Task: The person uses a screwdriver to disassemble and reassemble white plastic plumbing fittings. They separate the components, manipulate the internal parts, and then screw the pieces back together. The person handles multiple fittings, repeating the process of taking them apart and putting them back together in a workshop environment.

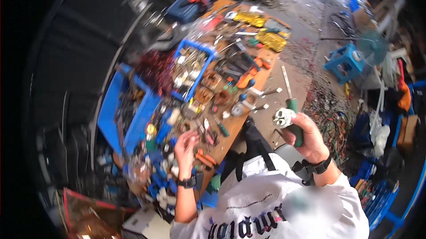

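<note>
Workshop clutter covers your wooden surface, with a concrete floor beyond it.

- Landmark: blue parts tray, full of small metal pieces, near the middle of the surface.
- Your left hand: nearer you than the tray, resting among loose parts; fingers curled down onto small items, grasp too blurred to tell.
- Orange-handled pliers: just beside that hand, on the side away from the tray.
- Your right hand: well right of the tray, off the surface; fingers closed around a green-handled screwdriver, shaft pointing up and away, and a white plug-like part pressed against the handle.
- Blue stool: far right.
</note>
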The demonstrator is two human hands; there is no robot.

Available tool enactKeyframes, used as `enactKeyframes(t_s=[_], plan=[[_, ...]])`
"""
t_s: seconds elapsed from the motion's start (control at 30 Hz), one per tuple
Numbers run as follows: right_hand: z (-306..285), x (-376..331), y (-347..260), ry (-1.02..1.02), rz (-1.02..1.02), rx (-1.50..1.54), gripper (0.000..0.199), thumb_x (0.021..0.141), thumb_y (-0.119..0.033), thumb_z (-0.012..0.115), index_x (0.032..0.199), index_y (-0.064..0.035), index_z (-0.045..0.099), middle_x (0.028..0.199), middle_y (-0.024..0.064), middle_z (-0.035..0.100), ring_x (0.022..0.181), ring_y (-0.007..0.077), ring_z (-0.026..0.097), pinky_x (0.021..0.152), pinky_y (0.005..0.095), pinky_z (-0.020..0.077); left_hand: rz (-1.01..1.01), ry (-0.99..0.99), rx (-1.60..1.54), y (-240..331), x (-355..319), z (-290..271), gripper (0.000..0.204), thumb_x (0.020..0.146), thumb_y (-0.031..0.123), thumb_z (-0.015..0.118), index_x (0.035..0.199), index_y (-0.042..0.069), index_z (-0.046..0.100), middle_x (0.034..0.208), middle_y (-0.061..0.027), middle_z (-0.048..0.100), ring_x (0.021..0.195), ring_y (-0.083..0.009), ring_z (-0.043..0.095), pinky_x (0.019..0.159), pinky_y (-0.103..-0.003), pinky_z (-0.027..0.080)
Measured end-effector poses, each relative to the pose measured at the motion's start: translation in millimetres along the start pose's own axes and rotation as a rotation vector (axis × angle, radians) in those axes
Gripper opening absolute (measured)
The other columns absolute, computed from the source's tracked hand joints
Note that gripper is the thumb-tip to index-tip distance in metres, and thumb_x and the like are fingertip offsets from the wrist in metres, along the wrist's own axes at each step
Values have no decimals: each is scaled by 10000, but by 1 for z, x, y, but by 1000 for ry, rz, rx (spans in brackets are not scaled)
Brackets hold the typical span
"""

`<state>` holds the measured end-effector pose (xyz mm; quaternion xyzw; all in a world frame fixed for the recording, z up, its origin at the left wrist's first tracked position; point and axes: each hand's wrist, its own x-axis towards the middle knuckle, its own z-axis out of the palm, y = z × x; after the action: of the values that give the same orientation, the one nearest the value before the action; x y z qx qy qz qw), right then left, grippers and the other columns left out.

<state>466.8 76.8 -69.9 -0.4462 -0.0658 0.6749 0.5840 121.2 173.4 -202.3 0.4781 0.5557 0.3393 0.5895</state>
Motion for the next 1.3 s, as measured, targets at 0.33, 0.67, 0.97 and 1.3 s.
enactKeyframes(t_s=[0.33, 0.67, 0.97, 1.3], plan=[[41, -29, 135, 17, 183, -409, 277, 810, -158, 710, 996, -21, 558, 668, 6, 546, 498, 97, 501, 452, 232, 398, 6, -195, -190, -49, -121, -31, 488, 818, 23, 696, 1259, 30, 486, 1122, -86, 607, 1003, -165, 608, 865, -290, 497], [64, -12, 202, -175, 210, -564, 274, 818, -153, 712, 994, -6, 564, 756, 13, 576, 528, 81, 515, 468, 228, 416, -15, -299, -341, -39, -140, -18, 427, 863, 100, 678, 1241, 16, 501, 1119, -79, 601, 956, -145, 617, 826, -285, 529], [29, -26, 111, 124, 92, -406, 286, 839, -165, 661, 1038, 3, 543, 699, 21, 543, 513, 115, 512, 458, 239, 395, 147, -141, 431, -103, -6, 35, 333, 801, 86, 678, 1109, 31, 564, 996, -111, 651, 886, -241, 650, 726, -339, 520], [-63, -41, 3, 492, -276, -333, 385, 838, -207, 667, 1121, 11, 525, 733, 37, 580, 488, 105, 517, 420, 232, 409, 416, -147, 1112, -183, 123, 131, 291, 777, 63, 586, 1064, 15, 566, 1097, -170, 546, 1080, -353, 534, 836, -455, 489]])
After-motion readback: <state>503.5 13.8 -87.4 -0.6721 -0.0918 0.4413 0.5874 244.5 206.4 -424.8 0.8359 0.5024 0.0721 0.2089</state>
